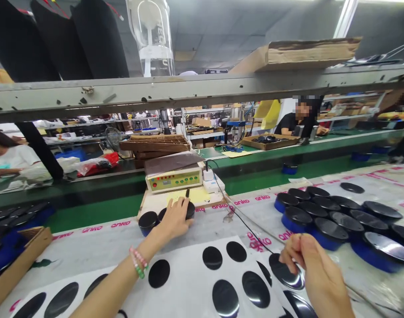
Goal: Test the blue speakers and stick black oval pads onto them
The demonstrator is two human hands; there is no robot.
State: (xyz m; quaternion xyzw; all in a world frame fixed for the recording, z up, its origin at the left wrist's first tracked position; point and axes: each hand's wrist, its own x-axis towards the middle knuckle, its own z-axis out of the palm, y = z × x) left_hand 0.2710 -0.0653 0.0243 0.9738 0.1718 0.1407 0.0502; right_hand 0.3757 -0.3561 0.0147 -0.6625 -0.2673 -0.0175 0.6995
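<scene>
My left hand [176, 218], with a beaded bracelet at the wrist, reaches over a short row of blue cups with black tops [148, 221] in front of the control box; its fingers are spread on or just above them. My right hand [313, 265] is raised at the lower right, thumb and fingertips pinched together; what they hold, if anything, is too small to make out. Beneath and between the hands lies a white sheet [185, 265] bearing black discs [225, 297]. A black disc [284, 269] lies just left of my right hand.
Many black-topped blue cups [329, 227] stand at the right. A cardboard box [23, 265] with more is at left. The control box [173, 179] and a cable [248, 227] lie ahead. A shelf beam [195, 86] crosses above. A person [296, 119] sits beyond the green conveyor [251, 172].
</scene>
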